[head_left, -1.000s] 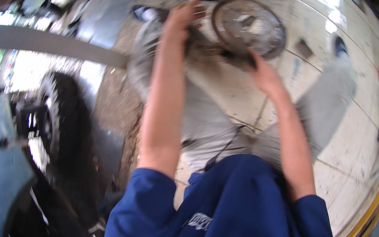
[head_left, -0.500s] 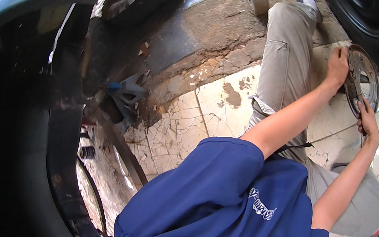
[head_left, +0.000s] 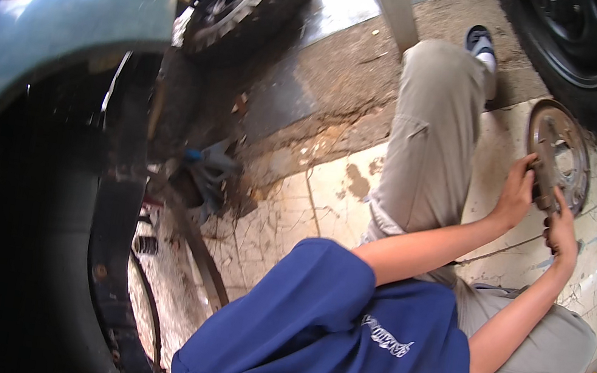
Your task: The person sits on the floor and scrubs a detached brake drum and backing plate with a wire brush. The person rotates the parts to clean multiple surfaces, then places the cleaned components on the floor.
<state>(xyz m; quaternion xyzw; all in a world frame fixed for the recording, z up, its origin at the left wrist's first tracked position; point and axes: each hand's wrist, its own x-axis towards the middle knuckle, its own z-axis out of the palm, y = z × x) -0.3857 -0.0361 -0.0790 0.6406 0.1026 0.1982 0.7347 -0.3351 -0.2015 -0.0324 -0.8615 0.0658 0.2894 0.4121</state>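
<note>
A round, rusty brake plate [head_left: 583, 173] with an opening in its middle stands tilted over the tiles at the right. Across its near left side runs a dark, elongated metal part [head_left: 544, 179]; I cannot tell its kind or whether it is fixed to the plate. My left hand [head_left: 516, 198] is closed at the plate's left edge, fingertips against the rim and the dark part. Closer to me, my right hand [head_left: 563, 235] wraps round the lower end of the dark part. The fingers' undersides are hidden.
A black wheel [head_left: 569, 49] is just beyond the plate. To the left are a vehicle's pale blue body panel [head_left: 86, 12], another tyre [head_left: 258, 13] and a dark metal beam [head_left: 101, 258]. A grey post [head_left: 392, 9] rises beyond my knee. Cracked tiles [head_left: 279, 218] cover the floor.
My left hand has slid from the plate's far rim down its left side, nearer my right hand. The plate and both hands sit lower in the view, which has also shifted.
</note>
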